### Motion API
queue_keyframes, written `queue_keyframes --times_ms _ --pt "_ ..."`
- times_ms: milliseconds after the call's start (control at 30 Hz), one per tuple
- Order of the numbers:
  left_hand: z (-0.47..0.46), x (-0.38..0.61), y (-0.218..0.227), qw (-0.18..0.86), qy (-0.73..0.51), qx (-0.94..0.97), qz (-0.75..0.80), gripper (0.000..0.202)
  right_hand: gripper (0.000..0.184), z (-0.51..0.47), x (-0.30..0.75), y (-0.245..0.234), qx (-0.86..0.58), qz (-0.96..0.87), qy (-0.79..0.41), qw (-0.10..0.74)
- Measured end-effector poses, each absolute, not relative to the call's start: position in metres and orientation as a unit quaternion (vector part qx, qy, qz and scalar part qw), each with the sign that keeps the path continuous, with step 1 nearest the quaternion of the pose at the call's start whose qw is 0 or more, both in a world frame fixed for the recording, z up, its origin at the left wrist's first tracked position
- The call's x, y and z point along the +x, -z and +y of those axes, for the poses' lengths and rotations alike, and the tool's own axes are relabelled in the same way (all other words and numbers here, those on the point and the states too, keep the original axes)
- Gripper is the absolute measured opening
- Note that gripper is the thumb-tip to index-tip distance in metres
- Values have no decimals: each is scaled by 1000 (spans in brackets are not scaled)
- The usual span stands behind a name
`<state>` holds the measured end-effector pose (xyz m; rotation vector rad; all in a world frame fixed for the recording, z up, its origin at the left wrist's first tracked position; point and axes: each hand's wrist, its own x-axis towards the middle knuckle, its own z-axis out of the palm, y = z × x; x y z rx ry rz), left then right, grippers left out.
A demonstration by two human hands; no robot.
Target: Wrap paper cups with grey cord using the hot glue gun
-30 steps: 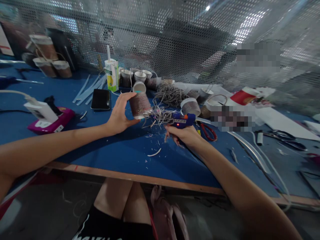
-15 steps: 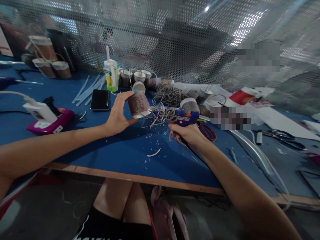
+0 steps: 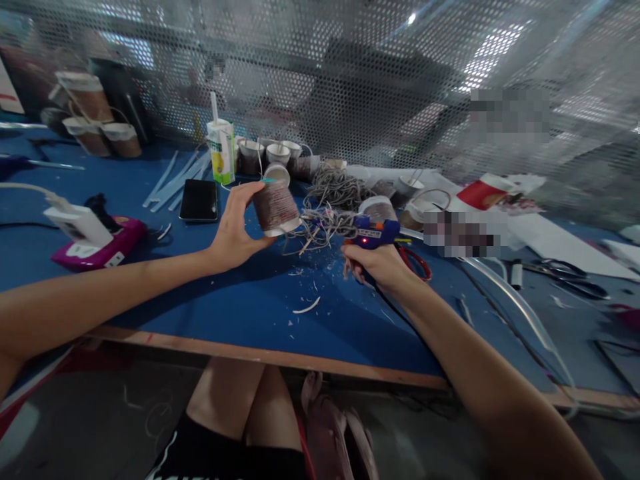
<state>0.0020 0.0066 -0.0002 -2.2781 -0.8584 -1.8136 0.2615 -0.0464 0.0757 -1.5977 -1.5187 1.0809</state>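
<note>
A paper cup wrapped in brown cord (image 3: 276,208) is tilted above the table, gripped between the thumb and fingers of my left hand (image 3: 235,230). My right hand (image 3: 373,263) is closed round the handle of a blue glue gun (image 3: 377,232) with a small red light. The gun's nozzle points left toward the cup's rim; whether they touch is hard to make out. Beneath and between them lies a loose tangle of grey cord (image 3: 325,227). White scraps (image 3: 307,306) are scattered on the blue table (image 3: 250,307).
Several cups (image 3: 277,155) and a cord heap (image 3: 340,185) stand at the back beside a drink carton (image 3: 221,152). A black phone (image 3: 199,200), clear glue sticks (image 3: 183,179) and a magenta power strip (image 3: 100,250) lie left. Scissors (image 3: 570,277) and red-handled pliers (image 3: 415,263) lie right.
The glue gun has moved slightly right, away from the cup. My left hand and the cup keep nearly the same place and tilt.
</note>
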Motion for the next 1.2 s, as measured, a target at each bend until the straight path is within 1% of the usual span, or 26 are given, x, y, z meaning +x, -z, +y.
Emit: queue_keyframes --times_ms 267,467,567,600,667,733,767,833,900,933,1000,1067,1133,1200 --pt "6 1 -1 52 595 -754 -275 79 28 -46 262 -77 -603 -598 -405 340" --pt "7 2 3 18 607 -747 -272 80 24 -45 262 -74 -602 -590 -415 342" --pt "6 2 4 21 613 -742 -269 80 24 -38 267 -74 -619 -603 -377 333" --pt "6 2 4 22 613 -742 -271 79 23 -34 270 -74 -626 -623 -339 324" --pt "6 2 4 20 608 -743 -279 77 26 -24 280 -75 -628 -690 -215 289" --pt "6 1 4 20 605 -745 -279 78 39 -12 291 -73 -605 -758 -85 227" --pt "7 1 5 23 606 -746 -274 81 46 -6 297 -72 -594 -780 -46 190" --pt "7 0 5 27 609 -747 -265 84 52 4 307 -71 -582 -803 -22 128" --pt "7 0 4 28 606 -749 -265 84 49 9 318 -73 -577 -811 -39 90" --pt "7 1 4 25 603 -751 -268 84 48 9 324 -76 -571 -815 -49 84" --pt "7 1 5 20 599 -753 -272 84 51 7 333 -85 -551 -826 -74 94" --pt "7 2 6 16 600 -752 -273 85 60 2 337 -94 -517 -839 -102 136" --pt "8 3 7 10 603 -750 -272 85 60 -6 329 -95 -466 -848 -127 220" --pt "9 3 8 1 602 -750 -273 85 53 -15 310 -87 -407 -837 -169 325"
